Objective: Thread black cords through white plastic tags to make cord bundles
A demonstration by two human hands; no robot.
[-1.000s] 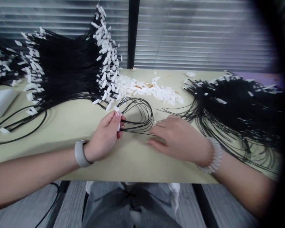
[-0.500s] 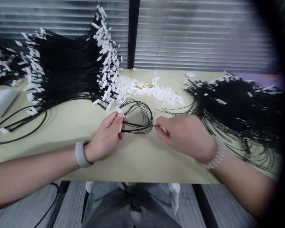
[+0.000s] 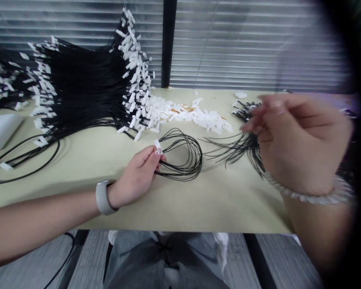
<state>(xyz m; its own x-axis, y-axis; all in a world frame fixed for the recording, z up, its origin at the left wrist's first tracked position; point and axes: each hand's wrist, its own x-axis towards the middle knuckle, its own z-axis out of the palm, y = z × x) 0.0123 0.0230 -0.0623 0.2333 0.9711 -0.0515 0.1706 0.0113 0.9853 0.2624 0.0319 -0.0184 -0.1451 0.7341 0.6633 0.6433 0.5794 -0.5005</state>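
Note:
My left hand (image 3: 141, 170), with a grey band on the wrist, pinches a looped bundle of thin black cables (image 3: 198, 160) near its white tags (image 3: 158, 145). The loops open to the right above the table. My right hand (image 3: 301, 140), wearing a clear beaded bracelet, is raised at the right over a dark cable pile (image 3: 252, 148). Its fingers are bent and blurred, and whether anything is between them cannot be made out. Thin loose cable ends spread leftward from that pile.
A large stack of black cables with white tags (image 3: 90, 80) stands at the back left. White scraps (image 3: 195, 114) lie mid-back on the table (image 3: 180, 212). A white object (image 3: 3, 130) and cable loops (image 3: 58, 148) are at the left. Blinds (image 3: 243, 48) hang behind.
My right hand has moved up and right, away from the looped bundle. My left hand has shifted slightly right and down with the bundle, whose loops now spread wider.

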